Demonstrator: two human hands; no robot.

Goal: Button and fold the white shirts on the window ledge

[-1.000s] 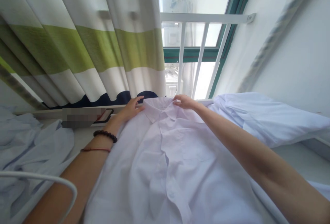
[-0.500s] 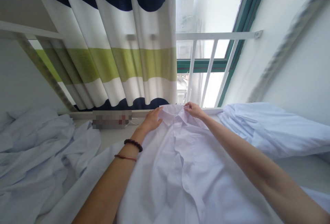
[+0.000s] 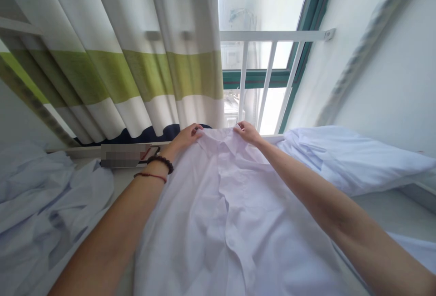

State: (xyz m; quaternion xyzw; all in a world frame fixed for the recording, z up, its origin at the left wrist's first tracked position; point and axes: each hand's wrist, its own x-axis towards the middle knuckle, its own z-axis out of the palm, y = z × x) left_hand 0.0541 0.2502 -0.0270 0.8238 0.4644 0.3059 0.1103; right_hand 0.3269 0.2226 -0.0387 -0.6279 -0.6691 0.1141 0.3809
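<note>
A white button-front shirt lies spread out, its collar pointing away from me and its hem out of view below. At the left end of the collar my left hand is closed, gripping the fabric between thumb and fingers. My right hand pinches the collar's other end. Between the hands the collar stretches fairly straight. Wrinkles run down the shirt's front placket. Two bracelets, one of dark beads and one thin reddish cord, circle my left wrist.
Rumpled white cloth is heaped at left. A blurred-out box-like item lies near the far edge. At right rests a white pillow. Behind stand a white railing, a striped curtain and a green-framed window.
My left hand has shifted from lying on the collar to gripping its end. The view has turned slightly, so the scene sits further left and higher. My right hand keeps its pinch.
</note>
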